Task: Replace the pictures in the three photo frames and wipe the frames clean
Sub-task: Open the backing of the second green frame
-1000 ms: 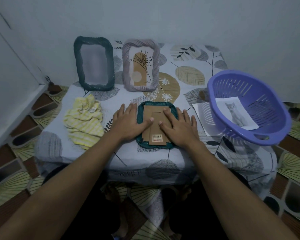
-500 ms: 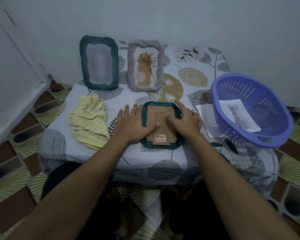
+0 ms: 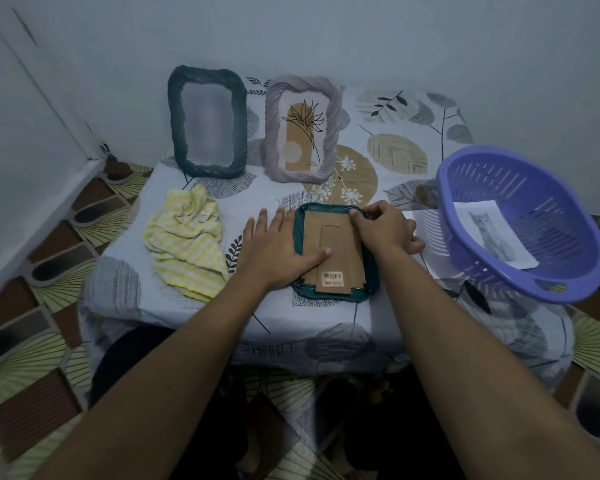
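- Cardboard back [image 3: 340, 244] faces up, because the teal frame [image 3: 329, 296] lies face down on the table [image 3: 291, 320], close to the front edge. I judge that the step in hand is to open this back, so that the picture inside can be changed.
- To do it well, the small tabs that hold the back should be turned one after another, gently. The back should be lifted only when all of them are free. The tabs themselves are too small to see clearly.
- The teal frame must not slide during this. A hard pull on one corner could bend the cardboard, or scratch the glass that is probably under it.
- The left hand [image 3: 278, 247] lies flat with straight, spread fingers on the left rim of the teal frame, and its thumb rests on the cardboard back. It presses down and grasps nothing.
- The right hand [image 3: 381, 226] has curled fingers [image 3: 364, 214] that pinch at the far right corner of the teal frame. What exactly is between them I cannot tell.
- Behind the teal frame stand a dark green frame [image 3: 175, 126] and a grey frame [image 3: 272, 133], both upright.
- Left of the teal frame lies a yellow cloth [image 3: 184, 251]. Right of it is a purple basket [image 3: 534, 188] with a cat picture [image 3: 492, 233] inside, and a paper sheet [image 3: 426, 230] lies between them.
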`<state>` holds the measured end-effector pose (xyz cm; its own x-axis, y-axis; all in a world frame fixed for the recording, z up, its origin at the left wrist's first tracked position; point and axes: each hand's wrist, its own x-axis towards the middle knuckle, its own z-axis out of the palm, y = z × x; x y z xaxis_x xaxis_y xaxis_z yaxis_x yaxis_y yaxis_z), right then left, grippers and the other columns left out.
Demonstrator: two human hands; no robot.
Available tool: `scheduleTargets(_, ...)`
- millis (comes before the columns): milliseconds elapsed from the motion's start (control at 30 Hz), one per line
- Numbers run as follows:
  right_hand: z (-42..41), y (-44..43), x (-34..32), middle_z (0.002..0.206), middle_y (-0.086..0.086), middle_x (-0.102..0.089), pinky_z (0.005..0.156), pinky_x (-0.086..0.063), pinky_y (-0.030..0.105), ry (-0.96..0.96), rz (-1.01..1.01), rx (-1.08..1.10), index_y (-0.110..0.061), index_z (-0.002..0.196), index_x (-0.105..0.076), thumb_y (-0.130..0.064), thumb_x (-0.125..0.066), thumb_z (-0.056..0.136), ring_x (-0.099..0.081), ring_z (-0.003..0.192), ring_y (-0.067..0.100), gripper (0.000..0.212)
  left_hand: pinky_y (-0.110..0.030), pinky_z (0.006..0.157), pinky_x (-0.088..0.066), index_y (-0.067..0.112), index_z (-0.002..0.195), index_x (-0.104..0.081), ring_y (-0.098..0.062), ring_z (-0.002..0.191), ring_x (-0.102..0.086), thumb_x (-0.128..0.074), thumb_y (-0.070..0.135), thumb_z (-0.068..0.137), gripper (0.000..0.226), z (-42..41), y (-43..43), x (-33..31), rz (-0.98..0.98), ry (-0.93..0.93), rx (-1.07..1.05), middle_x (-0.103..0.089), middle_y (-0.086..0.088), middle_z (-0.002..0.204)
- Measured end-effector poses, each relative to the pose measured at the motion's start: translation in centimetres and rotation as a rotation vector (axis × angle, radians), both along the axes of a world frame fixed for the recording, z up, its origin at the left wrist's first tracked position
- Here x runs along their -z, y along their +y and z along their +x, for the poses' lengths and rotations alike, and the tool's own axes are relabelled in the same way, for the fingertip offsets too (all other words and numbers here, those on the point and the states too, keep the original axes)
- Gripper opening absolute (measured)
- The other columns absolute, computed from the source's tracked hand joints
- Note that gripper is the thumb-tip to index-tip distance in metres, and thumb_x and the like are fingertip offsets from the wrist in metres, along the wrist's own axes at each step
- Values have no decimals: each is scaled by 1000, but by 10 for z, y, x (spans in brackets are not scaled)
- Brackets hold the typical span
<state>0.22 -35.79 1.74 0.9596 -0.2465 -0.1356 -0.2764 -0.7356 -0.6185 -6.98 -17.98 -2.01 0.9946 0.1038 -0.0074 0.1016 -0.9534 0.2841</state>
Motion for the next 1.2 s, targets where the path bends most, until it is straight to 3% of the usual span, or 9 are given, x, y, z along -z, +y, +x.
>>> scheduleTargets(267,6,-2,1,116,-5,-62,101,-23,47,14,14,15,-36,101,-67,-47,-58,93,-38,129,24,16,-51,123,-3,20,159,-13,-29,153,-5,-21,98,69,118,0,0,2,4,-12,-7,-12,-4,167)
scheduleTargets(600,10,-8,-2,118,-3,-64,101,-23,46,21,-14,-24,-38,98,-67,-38,-56,97,-41,127,25,12,-51,123,-4,20,158,-14,-30,153,-7,-22,97,70,118,0,1,1,0,-15,-5,-14,-5,167)
scheduleTargets(767,6,-11,-4,125,2,-62,104,-23,48,12,-58,-108,-36,111,-67,-35,-50,96,-39,129,28,23,-50,123,-5,21,158,-16,-29,153,-8,-22,97,68,118,-1,0,0,-8,-18,-8,-16,-4,166)
scheduleTargets(867,-8,-11,-9,141,7,-52,109,-19,48,33,-87,-257,-31,136,-54,-34,-42,98,-30,138,31,40,-50,123,-5,21,158,-16,-29,153,-8,-23,97,69,118,0,1,-1,-5,-19,-12,-16,-4,166)
scheduleTargets(967,-27,-14,-1,162,7,-25,118,-10,50,56,-137,-417,-26,157,-21,-43,-35,102,-15,149,29,59,-50,123,-5,21,158,-16,-29,153,-8,-24,98,69,118,0,0,0,-16,-14,-13,-16,-4,166)
scheduleTargets(1067,-46,-19,13,168,4,1,121,6,49,70,-190,-533,-30,159,-4,-49,-25,105,2,154,23,61,-50,123,-5,21,158,-16,-29,153,-9,-24,98,69,118,-1,0,-1,-24,-17,-12,-16,-4,166)
scheduleTargets(1200,-64,-24,23,167,6,6,121,8,46,-16,-261,-563,-37,159,-2,-50,-21,105,5,154,22,58,-50,123,-5,22,158,-15,-29,153,-8,-22,99,66,120,-2,0,-3,-44,-13,-12,-15,-4,166)
